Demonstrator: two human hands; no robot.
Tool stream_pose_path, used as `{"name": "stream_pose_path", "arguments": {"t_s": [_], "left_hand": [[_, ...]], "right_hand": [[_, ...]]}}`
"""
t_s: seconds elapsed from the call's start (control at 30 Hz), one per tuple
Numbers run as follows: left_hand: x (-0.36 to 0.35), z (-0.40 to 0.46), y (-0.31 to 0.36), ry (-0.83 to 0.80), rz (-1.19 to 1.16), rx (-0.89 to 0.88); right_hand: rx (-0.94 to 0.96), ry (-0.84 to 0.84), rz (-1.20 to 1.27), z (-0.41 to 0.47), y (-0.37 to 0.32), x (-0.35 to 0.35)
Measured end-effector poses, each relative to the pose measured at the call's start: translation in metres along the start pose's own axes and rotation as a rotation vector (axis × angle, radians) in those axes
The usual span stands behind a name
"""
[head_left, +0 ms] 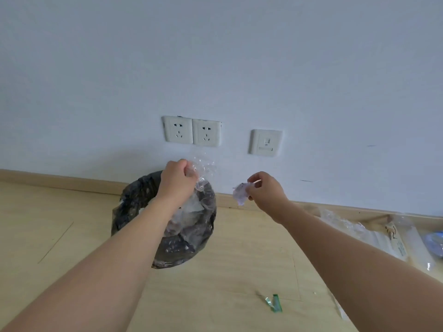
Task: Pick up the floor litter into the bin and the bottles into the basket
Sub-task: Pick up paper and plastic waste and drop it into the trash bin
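Note:
A round bin (134, 200) lined with a black bag stands on the wooden floor against the wall. My left hand (176, 179) is above its mouth, shut on a clear plastic bag (202, 171) that hangs down into the bin. My right hand (266, 188) is to the right of the bin, pinching a small crumpled piece of pale paper (241, 192) that hangs in the air beside the rim. A green wrapper scrap (274, 303) lies on the floor near me. No bottles or basket are in view.
Clear plastic packaging (383, 238) and a blue object (436, 244) lie on the floor at the right, along the skirting board. Two wall sockets (191, 131) and a switch plate (265, 142) sit on the wall just above the bin.

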State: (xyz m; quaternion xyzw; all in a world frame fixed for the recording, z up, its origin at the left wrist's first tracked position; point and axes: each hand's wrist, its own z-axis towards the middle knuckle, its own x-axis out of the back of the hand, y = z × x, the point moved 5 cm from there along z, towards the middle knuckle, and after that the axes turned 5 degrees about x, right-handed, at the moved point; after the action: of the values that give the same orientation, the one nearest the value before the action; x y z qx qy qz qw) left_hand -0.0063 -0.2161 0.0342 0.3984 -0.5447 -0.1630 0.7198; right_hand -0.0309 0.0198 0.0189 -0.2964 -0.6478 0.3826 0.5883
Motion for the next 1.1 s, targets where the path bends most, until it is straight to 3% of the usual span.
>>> {"name": "stream_pose_path", "arguments": {"t_s": [0.13,0.3,0.43,0.53,0.63,0.73,0.87,1.1], "left_hand": [[0.033,0.005,-0.041,0.16,0.176,-0.116],[0.017,0.009,-0.083,0.082,0.564,-0.27],[-0.007,0.022,-0.106,-0.099,0.817,-0.273],[-0.02,0.031,-0.126,-0.29,0.721,-0.092],[-0.037,0.029,-0.148,-0.617,0.669,0.119],[-0.046,0.027,-0.168,-0.807,0.936,0.144],[-0.044,0.033,-0.182,-0.732,1.078,0.133],[-0.01,0.04,-0.134,-0.5,0.962,0.021]], "right_hand": [[0.106,-0.065,-0.131,0.019,-0.048,-0.06],[0.166,-0.263,-0.512,0.036,-0.057,-0.145],[0.159,-0.43,-0.814,0.041,-0.046,-0.193],[0.161,-0.467,-0.877,0.05,-0.04,-0.209],[0.154,-0.489,-0.907,0.061,-0.035,-0.223],[0.116,-0.556,-0.952,0.065,-0.025,-0.242],[0.078,-0.615,-0.975,0.065,-0.023,-0.253],[0.219,-0.57,-0.807,0.071,-0.069,-0.205]]}}
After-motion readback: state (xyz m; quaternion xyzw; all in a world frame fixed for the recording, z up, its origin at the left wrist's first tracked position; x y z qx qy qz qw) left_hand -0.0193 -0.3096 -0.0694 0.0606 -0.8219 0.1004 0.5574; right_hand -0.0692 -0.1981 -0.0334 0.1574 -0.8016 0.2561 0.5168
